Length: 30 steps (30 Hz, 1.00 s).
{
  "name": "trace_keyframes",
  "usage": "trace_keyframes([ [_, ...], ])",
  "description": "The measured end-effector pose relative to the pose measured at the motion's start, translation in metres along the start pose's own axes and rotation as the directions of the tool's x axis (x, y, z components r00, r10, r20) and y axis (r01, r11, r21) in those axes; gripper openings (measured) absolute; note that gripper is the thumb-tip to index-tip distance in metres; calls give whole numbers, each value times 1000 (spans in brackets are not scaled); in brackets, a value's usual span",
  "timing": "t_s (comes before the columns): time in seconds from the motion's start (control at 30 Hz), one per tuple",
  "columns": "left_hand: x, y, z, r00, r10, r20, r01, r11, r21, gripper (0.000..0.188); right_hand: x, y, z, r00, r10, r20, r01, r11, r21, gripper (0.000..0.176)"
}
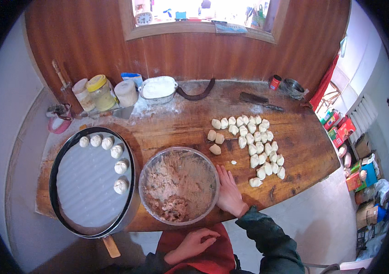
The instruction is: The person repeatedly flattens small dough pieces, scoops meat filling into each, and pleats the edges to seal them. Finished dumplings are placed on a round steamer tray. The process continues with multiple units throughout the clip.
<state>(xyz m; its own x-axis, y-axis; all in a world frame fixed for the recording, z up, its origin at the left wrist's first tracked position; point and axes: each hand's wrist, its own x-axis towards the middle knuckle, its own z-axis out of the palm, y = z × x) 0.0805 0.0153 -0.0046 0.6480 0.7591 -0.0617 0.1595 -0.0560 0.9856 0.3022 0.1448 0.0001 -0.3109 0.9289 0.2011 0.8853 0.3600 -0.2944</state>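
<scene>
My right hand lies flat on the wooden table against the right side of a clear bowl, with nothing in its grasp. The bowl holds a pinkish-brown minced filling. My left hand is empty above my red apron, its thumb apart from loosely bent fingers. A round steamer pan stands left of the bowl. Several pleated buns line the upper and right side of its pale liner. Many small dough pieces lie to the right, and 3 browner ones sit nearer the bowl.
Along the table's back stand a yellow-lidded jar, a white canister and a container of flour. A dark cleaver, a red can and a metal bowl are at back right. A wooden handle juts beyond the front edge.
</scene>
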Motion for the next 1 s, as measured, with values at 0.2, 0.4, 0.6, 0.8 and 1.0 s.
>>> trace_keyframes([
  [0.2, 6, 2, 1, 996, -74, 56, 74, 997, 3, 26, -6, 4, 2, 998, 63, -8, -62, 995, 76, 67],
  [0.4, 5, 7, 0, 997, -74, 12, 74, 997, -10, 24, -9, 2, -1, 997, 75, -24, -75, 997, 28, 66],
  [0.6, -1, 5, 4, 999, 1, -38, -3, 999, -44, 24, -15, 8, 3, 996, 61, -67, -49, 985, 165, 57],
  [0.8, -16, 7, -8, 997, -11, -71, 12, 1000, 26, 25, -62, 22, -19, 985, -5, -172, -7, 998, -69, 36],
  [1.0, -10, 0, 0, 958, -268, -99, 215, 905, -366, 41, -85, -27, -52, 904, 423, 55, -408, 817, 408, 20],
])
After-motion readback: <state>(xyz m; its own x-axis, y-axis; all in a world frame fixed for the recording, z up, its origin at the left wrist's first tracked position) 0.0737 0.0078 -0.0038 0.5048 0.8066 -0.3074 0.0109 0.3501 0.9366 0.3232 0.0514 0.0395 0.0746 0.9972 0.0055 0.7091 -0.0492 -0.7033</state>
